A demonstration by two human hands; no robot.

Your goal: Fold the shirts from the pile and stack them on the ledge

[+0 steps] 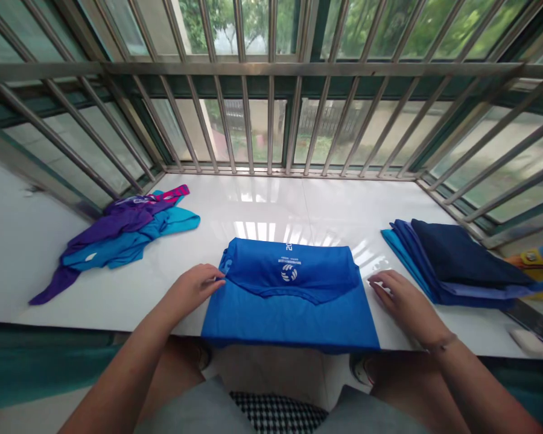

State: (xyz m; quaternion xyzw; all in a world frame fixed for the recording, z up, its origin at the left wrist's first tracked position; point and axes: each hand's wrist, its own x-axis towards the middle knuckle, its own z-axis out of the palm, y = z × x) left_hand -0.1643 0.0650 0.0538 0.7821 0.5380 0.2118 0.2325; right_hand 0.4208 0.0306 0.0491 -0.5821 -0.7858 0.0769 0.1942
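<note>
A blue T-shirt (294,322) lies in front of me, its upper part folded down so that a white logo and lettering show upside down. Its lower edge hangs slightly over the front of the white ledge. My left hand (194,292) is at the shirt's left side, with thumb and fingertips pinched together on the edge near the fold. To the right of the shirt, my right hand (400,301) hovers just over the ledge, fingers loosely bent and apart, touching no cloth.
A stack of folded blue and navy clothes (466,256) stands on the right. Crumpled purple and turquoise garments (127,232) lie on the left. Metal window bars (271,120) close off the back of the glossy ledge (271,199). A dark flat object (536,322) sits at the right edge.
</note>
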